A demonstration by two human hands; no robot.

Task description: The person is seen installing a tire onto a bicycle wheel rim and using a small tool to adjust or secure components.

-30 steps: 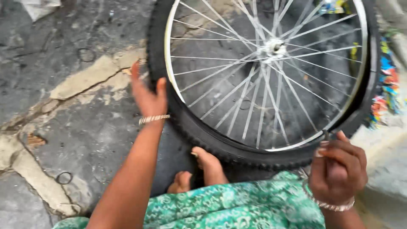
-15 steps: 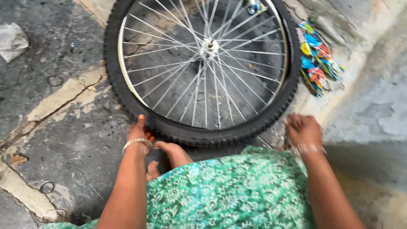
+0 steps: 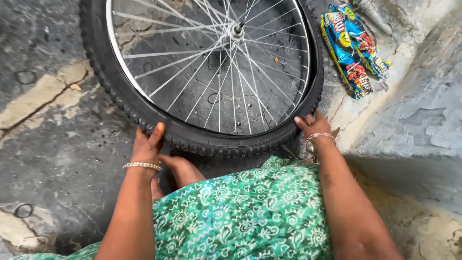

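Observation:
A bicycle wheel with a black knobby tyre (image 3: 207, 139), silver rim and thin spokes lies flat on the cracked ground in front of me. My left hand (image 3: 147, 147) rests on the tyre's near-left edge, fingers pressed against the rubber. At the near-right edge my right hand (image 3: 314, 126) touches the tyre with its fingertips. Both wrists wear thin bangles. My bare foot (image 3: 182, 168) sits just under the tyre's near edge, and a green patterned cloth (image 3: 245, 212) covers my lap.
Colourful snack wrappers (image 3: 353, 45) lie on the ground to the wheel's right. A raised concrete ledge (image 3: 423, 96) runs along the right side. Small rubber rings (image 3: 23, 210) lie on the cracked pavement at the left.
Both hands have settled on the tyre's near edge, the left one shifting onto the rubber. The view has closed in on the wheel and tilted, bringing the wrappers to the upper right.

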